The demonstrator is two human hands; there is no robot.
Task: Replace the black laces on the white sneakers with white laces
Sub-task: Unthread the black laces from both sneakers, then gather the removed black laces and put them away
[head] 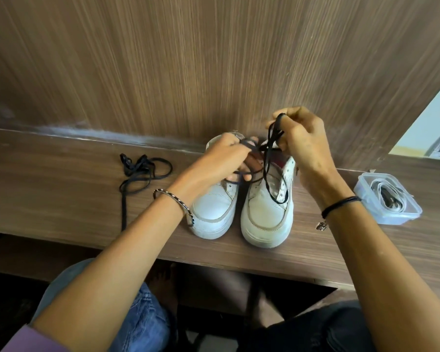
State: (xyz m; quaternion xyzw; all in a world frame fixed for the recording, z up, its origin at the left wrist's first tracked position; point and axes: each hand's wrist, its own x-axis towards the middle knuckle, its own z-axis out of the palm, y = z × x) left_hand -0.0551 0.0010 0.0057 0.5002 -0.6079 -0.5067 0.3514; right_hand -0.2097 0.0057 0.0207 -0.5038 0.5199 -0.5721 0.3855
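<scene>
Pinched black lace point(266, 161) in right hand point(306, 151) above right sneaker point(264, 219); gripped same lace in left hand point(228, 158) just left of it. Noted loose lace point(137, 171) well left of sneaker, white laces point(386, 196) in tub point(404, 219) right of it.

both hands point(226, 158) pinch black lace point(271, 158) | R sneaker point(267, 217)
</scene>
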